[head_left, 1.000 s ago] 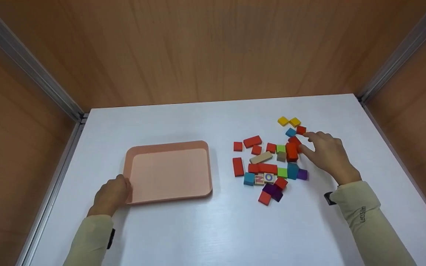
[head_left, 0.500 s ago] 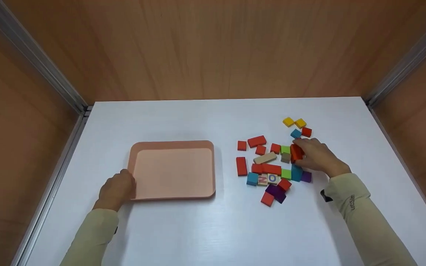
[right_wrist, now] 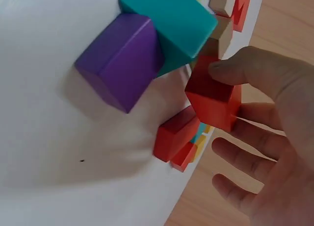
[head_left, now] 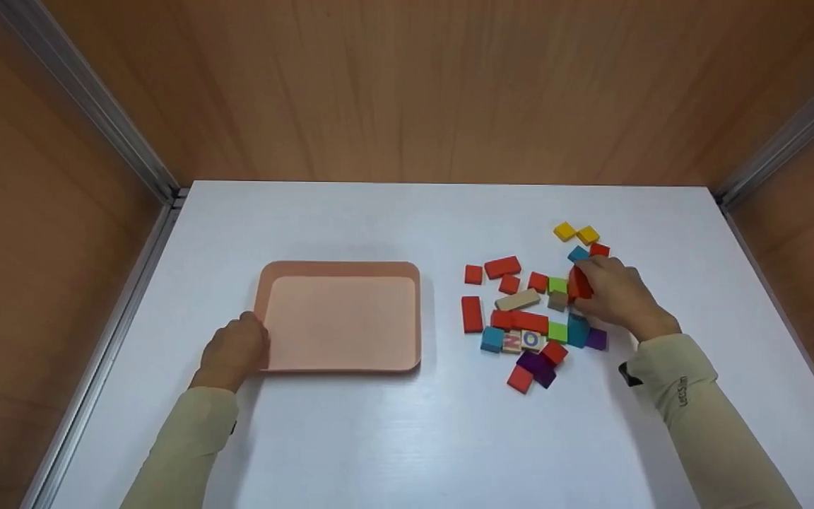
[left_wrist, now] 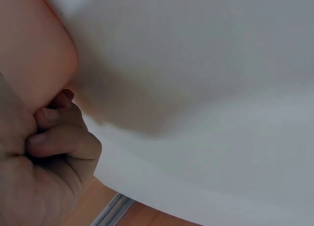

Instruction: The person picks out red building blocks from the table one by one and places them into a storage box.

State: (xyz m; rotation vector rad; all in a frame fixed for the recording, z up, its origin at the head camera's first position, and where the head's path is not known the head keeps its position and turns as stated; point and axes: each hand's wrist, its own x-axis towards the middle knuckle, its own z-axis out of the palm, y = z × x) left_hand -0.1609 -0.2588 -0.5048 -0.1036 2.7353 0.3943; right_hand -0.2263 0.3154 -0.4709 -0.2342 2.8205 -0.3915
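Note:
A shallow pink tray (head_left: 343,266) lies on the table's left half. My left hand (head_left: 234,348) grips its left rim near the front corner, and in the left wrist view the fingers (left_wrist: 64,140) curl at the tray's edge. At the right side of the scattered blocks, my right hand (head_left: 619,293) pinches a red block (right_wrist: 211,96). The thumb (right_wrist: 235,66) lies on one face of it, with a finger at the opposite side. A teal block (right_wrist: 169,25), a purple block (right_wrist: 120,62) and another red block (right_wrist: 176,133) sit close by.
Several coloured wooden blocks lie right of the tray, among them a beige plank (head_left: 518,300), a letter block (head_left: 533,340) and a dark purple block (head_left: 538,368). Two yellow blocks (head_left: 564,231) lie farther back. Wooden panels (head_left: 407,92) enclose the white table (head_left: 393,438).
My right hand has moved left onto the red block and now pinches it. The left hand stays on the tray's rim. The camera view has shifted slightly.

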